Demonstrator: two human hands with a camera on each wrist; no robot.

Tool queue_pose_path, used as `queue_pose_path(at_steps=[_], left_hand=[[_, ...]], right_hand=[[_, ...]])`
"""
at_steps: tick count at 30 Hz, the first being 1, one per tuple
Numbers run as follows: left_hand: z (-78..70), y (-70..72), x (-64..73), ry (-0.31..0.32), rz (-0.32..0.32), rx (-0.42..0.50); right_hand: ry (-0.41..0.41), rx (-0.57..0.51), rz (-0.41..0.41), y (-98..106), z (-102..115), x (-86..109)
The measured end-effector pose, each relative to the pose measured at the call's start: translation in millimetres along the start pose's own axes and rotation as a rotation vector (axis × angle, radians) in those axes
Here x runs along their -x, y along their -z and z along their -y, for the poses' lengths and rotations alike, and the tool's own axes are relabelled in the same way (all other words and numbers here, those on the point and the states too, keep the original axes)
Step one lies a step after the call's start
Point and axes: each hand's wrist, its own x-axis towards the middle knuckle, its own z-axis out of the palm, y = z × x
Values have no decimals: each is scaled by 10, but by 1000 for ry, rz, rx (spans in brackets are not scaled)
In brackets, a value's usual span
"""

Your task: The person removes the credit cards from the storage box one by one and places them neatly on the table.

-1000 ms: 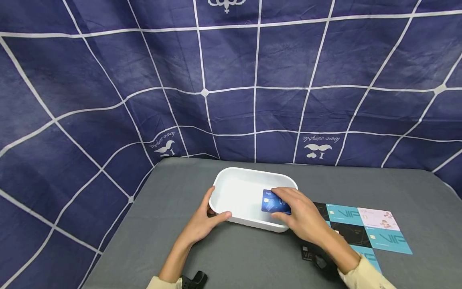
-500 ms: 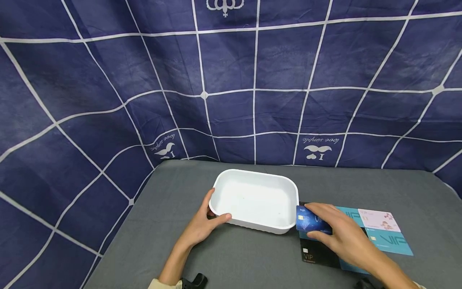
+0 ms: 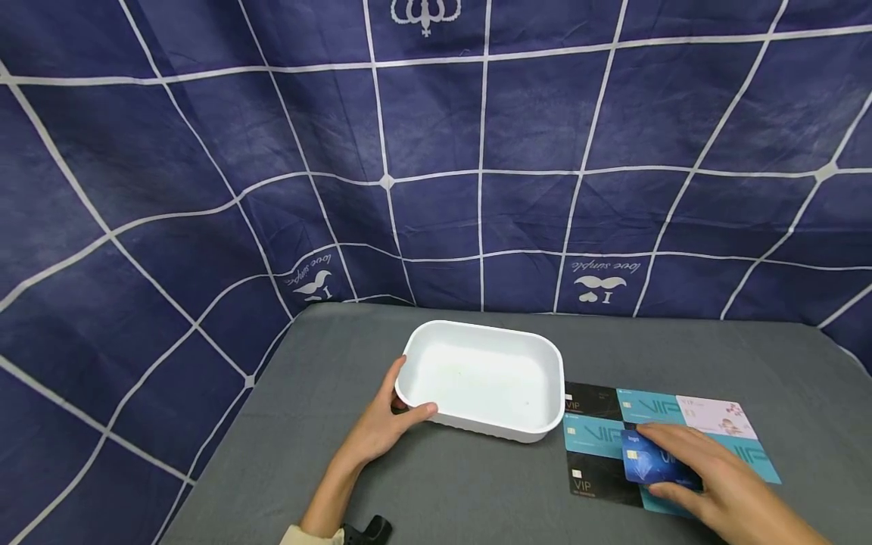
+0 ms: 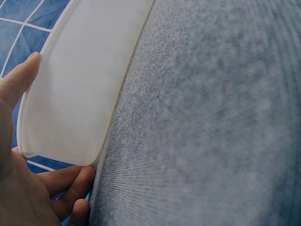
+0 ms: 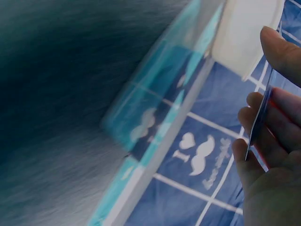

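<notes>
My left hand point(image 3: 384, 424) grips the left end of a white plastic tray point(image 3: 484, 378), thumb at the near rim and fingers round the end. The left wrist view shows the thumb on the tray's edge point(image 4: 80, 94) and curled fingers at its corner. A blue VIP card point(image 3: 657, 459) is pinched between the thumb and fingers of my right hand point(image 3: 729, 484). This card overlaps a block of laid-out cards in the head view. In the right wrist view the blue card point(image 5: 260, 115) appears edge-on in the fingers.
Right of the tray lie black cards point(image 3: 602, 478), teal cards point(image 3: 591, 434) and a pink card point(image 3: 715, 416), set edge to edge in rows. My right hand hides part of them. A grey cloth point(image 3: 477, 492) covers the table; a blue gridded curtain point(image 3: 436, 212) hangs behind.
My right hand has carried the blue card from over the tray rightward and nearer, over the laid-out cards. My left hand and the tray have stayed put.
</notes>
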Motion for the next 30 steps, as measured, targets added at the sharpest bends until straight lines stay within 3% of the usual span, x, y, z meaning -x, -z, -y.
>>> queue_pose_path(at_steps=[7,11,17,22,28,30], left_hand=[[11,-14,0,3,3,20],[16,-8,-2,6,3,18],[13,-12,-16,1,1,23],[13,-18,-21,2,2,13],[15,-12,-17,4,-5,13],[13,-9,-15,5,-8,10]], right_hand=[[-117,100,101,-16,-209,241],[-107,140,118,-22,-296,326],[-150,142,245,-12,-425,429],[-87,223,250,-12,-533,496],[-173,119,362,41,-584,524],[-177,117,355,45,-614,565]])
